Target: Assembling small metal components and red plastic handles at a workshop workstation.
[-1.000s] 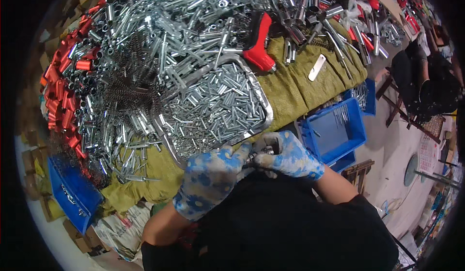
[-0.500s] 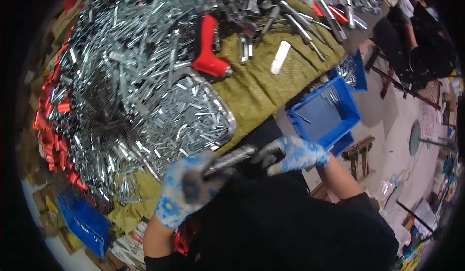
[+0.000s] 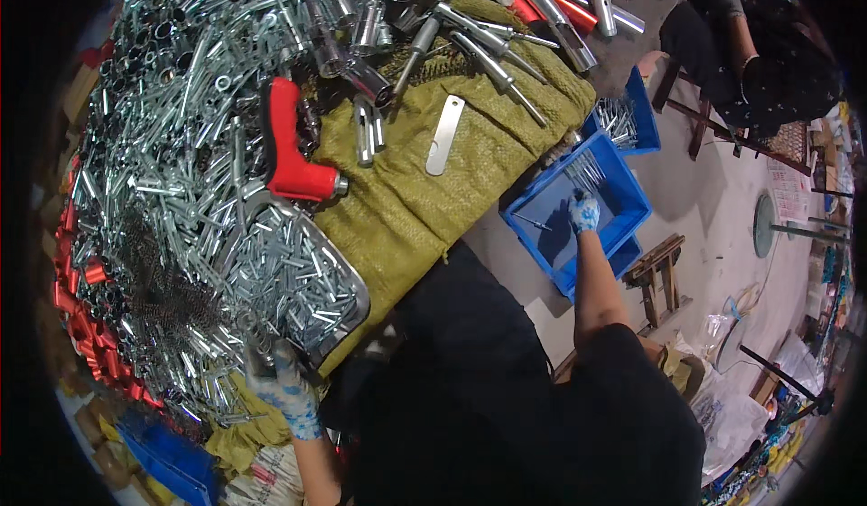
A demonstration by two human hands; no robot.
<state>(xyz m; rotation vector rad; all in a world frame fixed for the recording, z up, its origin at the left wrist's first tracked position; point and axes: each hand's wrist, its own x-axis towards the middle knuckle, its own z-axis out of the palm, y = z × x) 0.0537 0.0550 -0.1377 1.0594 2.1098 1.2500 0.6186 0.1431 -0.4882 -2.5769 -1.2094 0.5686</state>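
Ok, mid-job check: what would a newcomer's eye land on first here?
Probably the glittering heap of metal parts, filling much of the upper left. Against it, the red, pistol-shaped tool stands out, lying where the heap meets the yellow-green sacking. Next, perhaps the gloved right hand, in or just over the blue bin right of centre, and the left hand at the heap's near edge.

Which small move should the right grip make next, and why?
Perhaps the blue-and-white gloved right grip should close on the thin silvery metal rods, because it is inside the blue rectangular plastic bin, beside them; its present hold is unclear.
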